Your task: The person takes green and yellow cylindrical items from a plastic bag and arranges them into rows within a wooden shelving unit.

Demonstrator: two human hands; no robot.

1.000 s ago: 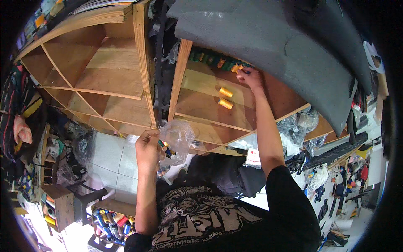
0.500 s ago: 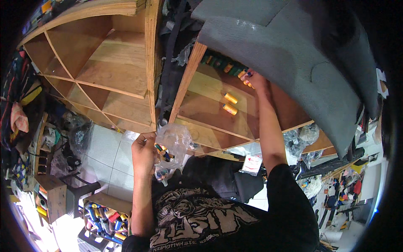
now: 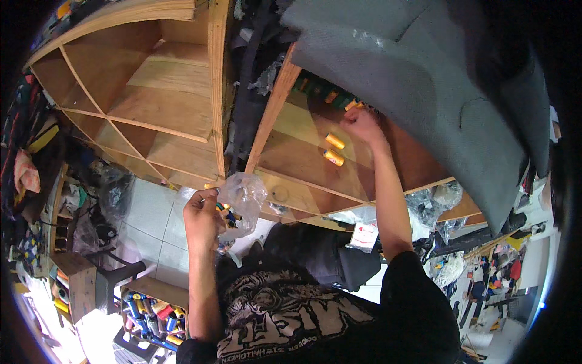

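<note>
My left hand [image 3: 203, 218] is closed on the gathered side of a clear plastic bag [image 3: 247, 197]. Inside the bag are small thread spools [image 3: 229, 215] in yellow and dark colours. A yellow piece [image 3: 210, 186] shows just past the fingers of that hand. My right hand [image 3: 365, 127] is inside a wooden shelf compartment, its fingers curled; whatever they hold, if anything, is hidden. Just beyond it lies a yellow spool [image 3: 353, 105], at the end of a row of dark green spools [image 3: 312, 88]. Two yellow spools [image 3: 334, 149] lie on the compartment's board, left of my right hand.
A grey textured sheet [image 3: 418, 67] hangs over the compartment's upper right. A wooden divided shelf [image 3: 163, 85] stands at the left. Below left is a box of mixed spools [image 3: 154, 315] beside a black stool [image 3: 115, 273]. Plastic wrapping [image 3: 445, 197] bulges right of my forearm.
My right hand has drawn back from the row toward me, leaving a yellow spool there. My left hand and the bag have shifted slightly left.
</note>
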